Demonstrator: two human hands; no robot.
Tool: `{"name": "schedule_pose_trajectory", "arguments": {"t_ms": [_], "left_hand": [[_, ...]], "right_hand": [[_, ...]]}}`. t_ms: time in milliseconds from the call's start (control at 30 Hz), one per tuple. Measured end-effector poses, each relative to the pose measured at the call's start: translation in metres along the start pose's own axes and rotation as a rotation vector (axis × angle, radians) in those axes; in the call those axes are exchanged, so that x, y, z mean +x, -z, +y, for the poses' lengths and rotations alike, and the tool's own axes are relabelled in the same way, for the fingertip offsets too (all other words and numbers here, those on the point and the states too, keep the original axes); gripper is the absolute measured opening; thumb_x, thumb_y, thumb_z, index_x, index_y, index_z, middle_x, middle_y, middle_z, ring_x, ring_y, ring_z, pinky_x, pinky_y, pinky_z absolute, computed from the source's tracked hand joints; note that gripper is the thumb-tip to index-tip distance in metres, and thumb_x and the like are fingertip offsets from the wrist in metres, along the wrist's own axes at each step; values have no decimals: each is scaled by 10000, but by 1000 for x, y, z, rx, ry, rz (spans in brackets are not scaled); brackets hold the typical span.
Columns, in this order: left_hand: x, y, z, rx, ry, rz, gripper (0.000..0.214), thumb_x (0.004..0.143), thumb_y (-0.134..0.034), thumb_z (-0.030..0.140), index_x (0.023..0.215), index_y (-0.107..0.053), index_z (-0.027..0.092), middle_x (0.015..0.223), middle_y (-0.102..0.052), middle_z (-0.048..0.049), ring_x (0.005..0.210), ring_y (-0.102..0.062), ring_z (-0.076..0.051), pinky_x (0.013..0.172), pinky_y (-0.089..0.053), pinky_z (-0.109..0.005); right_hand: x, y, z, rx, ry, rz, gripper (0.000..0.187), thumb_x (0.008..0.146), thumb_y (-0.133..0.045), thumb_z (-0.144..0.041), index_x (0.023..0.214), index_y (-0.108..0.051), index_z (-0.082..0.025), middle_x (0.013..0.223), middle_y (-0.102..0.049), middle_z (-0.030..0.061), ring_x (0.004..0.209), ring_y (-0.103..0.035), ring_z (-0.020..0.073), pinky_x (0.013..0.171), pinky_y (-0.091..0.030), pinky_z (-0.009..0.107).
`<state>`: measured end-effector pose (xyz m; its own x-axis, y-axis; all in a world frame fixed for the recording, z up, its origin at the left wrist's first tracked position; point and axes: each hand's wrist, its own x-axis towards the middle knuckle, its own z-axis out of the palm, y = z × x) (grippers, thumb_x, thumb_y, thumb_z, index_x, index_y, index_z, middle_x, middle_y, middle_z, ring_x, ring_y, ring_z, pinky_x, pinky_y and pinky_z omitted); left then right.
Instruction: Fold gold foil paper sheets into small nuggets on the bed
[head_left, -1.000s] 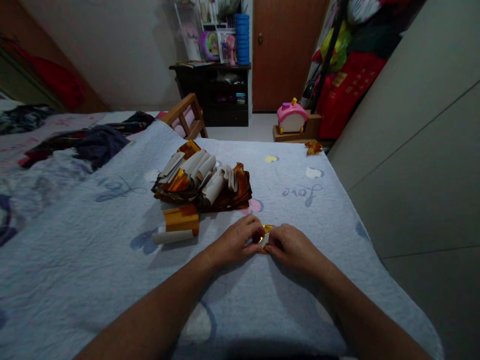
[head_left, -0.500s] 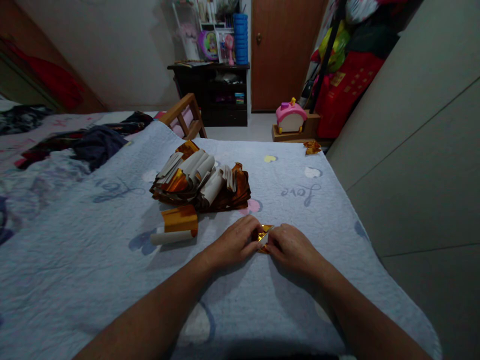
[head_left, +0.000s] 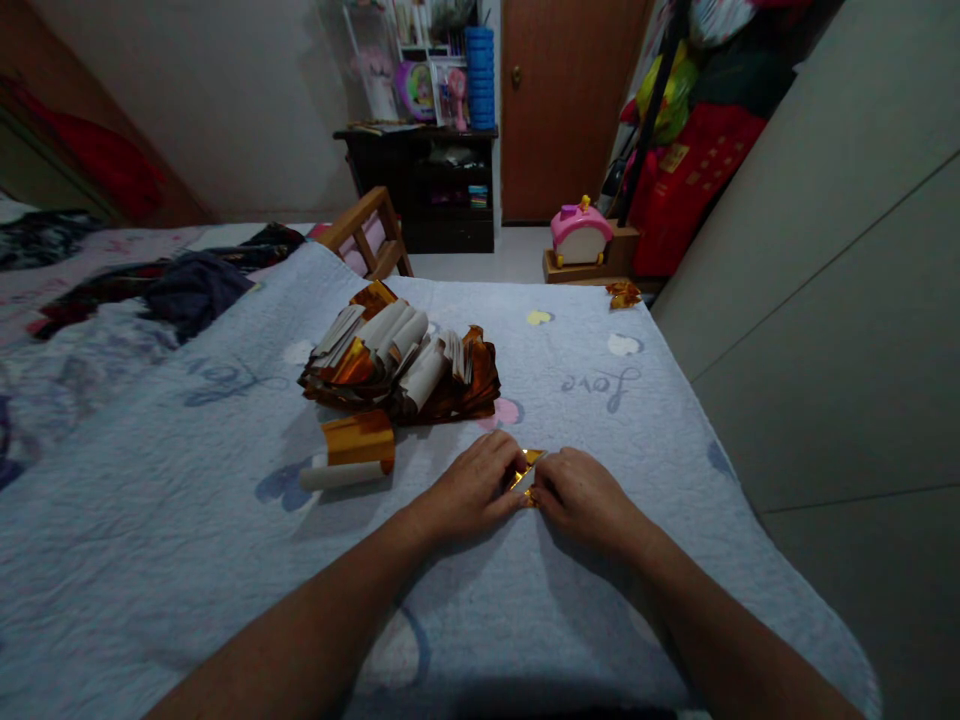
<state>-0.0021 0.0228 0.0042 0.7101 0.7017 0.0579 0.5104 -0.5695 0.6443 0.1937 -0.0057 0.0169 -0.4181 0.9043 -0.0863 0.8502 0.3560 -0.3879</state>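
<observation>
A small piece of gold foil paper (head_left: 528,470) lies on the pale blue quilt (head_left: 187,520), pinched between both hands. My left hand (head_left: 472,490) presses its fingertips together on the paper's left side. My right hand (head_left: 581,497) grips the right side with curled fingers. Most of the paper is hidden under the fingers. Behind the hands sits a heap of gold and white folded papers (head_left: 397,365). A rolled gold and white paper (head_left: 349,452) lies to the left of my left hand.
A folded gold piece (head_left: 624,293) rests at the quilt's far right corner. Dark clothes (head_left: 187,285) lie at the far left. A wooden chair (head_left: 371,235), a pink toy (head_left: 579,232) and a dark shelf (head_left: 427,180) stand beyond. A wardrobe wall (head_left: 840,280) runs along the right.
Both hands have stayed on the gold paper, the fingers closing in slightly over it. The view has shifted a little.
</observation>
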Motion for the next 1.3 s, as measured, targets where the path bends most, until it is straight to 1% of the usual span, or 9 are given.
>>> {"name": "schedule_pose_trajectory", "arguments": {"t_ms": [200,433,567,700,967,1167,1300], "left_hand": [[-1,0,0,-2,-7,-11,139,925,-601,295,985,-514,205,1018,-548,-58,970,-507,-230,874,-443,-370],[-1,2,3,0,-3,-20,128,928,-574,305,989,-515,208,1011,-547,-59,957,-505,-231,866,-444,-373],[-2,4,3,-14,-11,-27,168,922,-592,336,1002,-519,207,1031,-550,-66,987,-503,-238,896,-441,-386],[-2,3,2,-19,-14,-19,184,933,-586,366,995,-519,207,1022,-548,-63,965,-504,-233,879,-444,-380],[-1,-1,1,2,-21,-18,136,917,-585,284,1000,-507,210,1046,-556,-68,987,-507,-235,896,-444,-383],[-2,-3,-1,11,-30,-2,157,910,-611,260,1010,-502,207,1064,-552,-66,1009,-496,-235,908,-434,-384],[-3,-4,-1,-27,-9,29,169,908,-625,277,980,-483,218,1011,-535,-42,945,-498,-215,848,-437,-353]], "right_hand": [[-1,0,0,-5,5,3,143,891,-563,-148,808,-677,-167,756,-689,55,688,-540,169,647,-266,307],[0,0,-1,-22,-11,-22,164,902,-546,-156,824,-690,-161,783,-700,67,711,-557,176,659,-290,306],[0,1,-1,-24,-6,-23,165,902,-544,-156,835,-694,-162,798,-709,67,713,-564,178,660,-291,308],[0,2,-2,-19,-11,-24,167,903,-540,-145,833,-690,-166,796,-707,64,726,-571,180,664,-294,306],[1,0,-2,-27,-22,-14,167,907,-549,-153,819,-690,-170,778,-700,57,711,-565,174,655,-293,302],[1,-1,0,-56,-55,-24,169,915,-574,-200,801,-696,-173,761,-703,62,714,-587,185,641,-297,307],[1,-1,2,-50,-42,-14,163,919,-574,-206,825,-704,-176,792,-716,72,722,-602,190,651,-317,313]]}}
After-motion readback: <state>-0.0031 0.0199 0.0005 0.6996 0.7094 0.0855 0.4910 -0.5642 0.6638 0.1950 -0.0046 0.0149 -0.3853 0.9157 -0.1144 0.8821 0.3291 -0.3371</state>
